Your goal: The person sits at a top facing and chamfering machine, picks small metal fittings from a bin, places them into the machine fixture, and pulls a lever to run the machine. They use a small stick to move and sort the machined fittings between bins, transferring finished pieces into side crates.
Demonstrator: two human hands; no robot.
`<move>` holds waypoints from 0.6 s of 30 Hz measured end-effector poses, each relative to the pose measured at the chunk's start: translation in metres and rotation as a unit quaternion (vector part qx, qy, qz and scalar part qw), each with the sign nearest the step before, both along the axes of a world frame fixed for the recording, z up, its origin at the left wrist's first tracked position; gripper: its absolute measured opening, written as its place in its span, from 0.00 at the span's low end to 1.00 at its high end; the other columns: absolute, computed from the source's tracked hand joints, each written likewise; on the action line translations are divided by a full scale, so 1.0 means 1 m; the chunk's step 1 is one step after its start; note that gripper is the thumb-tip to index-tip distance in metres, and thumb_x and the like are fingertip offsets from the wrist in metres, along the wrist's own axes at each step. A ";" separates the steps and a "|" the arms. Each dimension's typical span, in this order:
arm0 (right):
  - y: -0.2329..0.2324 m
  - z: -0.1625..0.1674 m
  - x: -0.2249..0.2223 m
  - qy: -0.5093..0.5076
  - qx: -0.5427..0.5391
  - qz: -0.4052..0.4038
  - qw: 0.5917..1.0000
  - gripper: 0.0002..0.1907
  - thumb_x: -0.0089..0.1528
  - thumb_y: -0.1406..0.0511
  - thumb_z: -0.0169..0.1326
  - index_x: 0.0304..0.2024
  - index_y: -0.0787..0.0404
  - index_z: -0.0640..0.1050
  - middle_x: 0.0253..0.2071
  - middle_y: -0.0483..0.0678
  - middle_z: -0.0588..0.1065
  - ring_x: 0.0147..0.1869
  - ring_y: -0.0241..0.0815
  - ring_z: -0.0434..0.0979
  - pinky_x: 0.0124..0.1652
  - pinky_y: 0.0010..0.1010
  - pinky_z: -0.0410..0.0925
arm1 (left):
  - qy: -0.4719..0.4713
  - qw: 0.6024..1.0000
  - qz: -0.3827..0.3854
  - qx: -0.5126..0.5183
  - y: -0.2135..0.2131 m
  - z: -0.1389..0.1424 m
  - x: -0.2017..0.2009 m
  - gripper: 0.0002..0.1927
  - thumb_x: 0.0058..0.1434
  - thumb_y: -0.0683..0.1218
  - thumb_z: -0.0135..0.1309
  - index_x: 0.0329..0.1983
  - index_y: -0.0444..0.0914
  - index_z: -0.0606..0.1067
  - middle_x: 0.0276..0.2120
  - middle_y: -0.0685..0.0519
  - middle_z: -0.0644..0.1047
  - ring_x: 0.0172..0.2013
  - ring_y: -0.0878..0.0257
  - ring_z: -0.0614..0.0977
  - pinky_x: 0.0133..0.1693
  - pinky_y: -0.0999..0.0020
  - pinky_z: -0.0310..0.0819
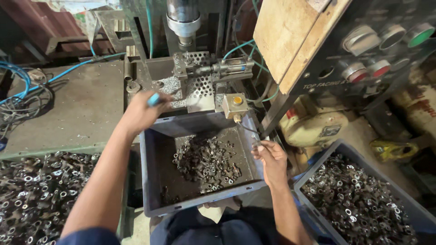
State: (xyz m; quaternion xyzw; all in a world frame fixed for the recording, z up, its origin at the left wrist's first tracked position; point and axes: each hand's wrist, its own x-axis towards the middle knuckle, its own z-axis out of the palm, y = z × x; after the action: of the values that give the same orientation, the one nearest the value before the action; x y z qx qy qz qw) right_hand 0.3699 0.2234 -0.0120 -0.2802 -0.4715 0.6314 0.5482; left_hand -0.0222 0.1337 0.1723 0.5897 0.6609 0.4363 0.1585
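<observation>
Hands work at a small press station, seen from above. The left hand reaches to the machine's perforated steel plate, fingers closed around a small light-blue tool. The right hand hovers over the right edge of a grey plastic crate, fingertips pinched on what appears to be one small metal part; the piece is too small to tell for certain. Dark metal fittings lie in a modest heap at the middle of that crate, much of its floor bare, while a pile of similar parts at lower left and a second grey bin at lower right are heaped high, suggesting the bulk of the work remains. A yellow push-button box sits beside the plate. On the dark control panel at upper right are round buttons in green, red and silver, with a line of white lettering beneath, next to a bare wooden board.
</observation>
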 end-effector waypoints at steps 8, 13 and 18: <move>-0.008 0.057 -0.080 0.032 -0.105 0.096 0.989 0.11 0.66 0.73 0.50 0.51 0.69 0.75 0.44 0.57 0.79 0.45 0.47 0.81 0.44 0.34 0.74 | 0.251 0.880 0.388 -0.108 -0.206 -0.124 -0.076 0.14 0.68 0.52 0.58 0.55 0.51 0.81 0.46 0.52 0.84 0.39 0.55 0.85 0.43 0.59 0.80; 0.038 0.090 -0.170 0.060 -0.082 0.134 0.986 0.10 0.66 0.72 0.50 0.50 0.68 0.74 0.44 0.55 0.79 0.47 0.46 0.81 0.47 0.36 0.75 | 0.361 0.791 0.433 -0.239 -0.315 -0.196 -0.115 0.09 0.71 0.56 0.53 0.49 0.53 0.81 0.40 0.49 0.84 0.39 0.55 0.86 0.45 0.58 0.81; 0.102 0.080 -0.249 0.073 -0.113 0.076 0.988 0.07 0.65 0.70 0.55 0.45 0.64 0.74 0.41 0.54 0.79 0.45 0.48 0.81 0.43 0.36 0.75 | 0.325 0.794 0.437 -0.271 -0.337 -0.234 -0.129 0.16 0.61 0.56 0.56 0.52 0.55 0.82 0.39 0.48 0.83 0.37 0.49 0.86 0.50 0.53 0.81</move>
State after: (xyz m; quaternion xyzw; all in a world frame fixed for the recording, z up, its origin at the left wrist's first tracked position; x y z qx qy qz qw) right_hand 0.1208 0.3258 0.0681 -0.2568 -0.3758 0.7392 0.4964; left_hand -0.1511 -0.2032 -0.0614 0.2781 0.9521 0.0448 -0.1191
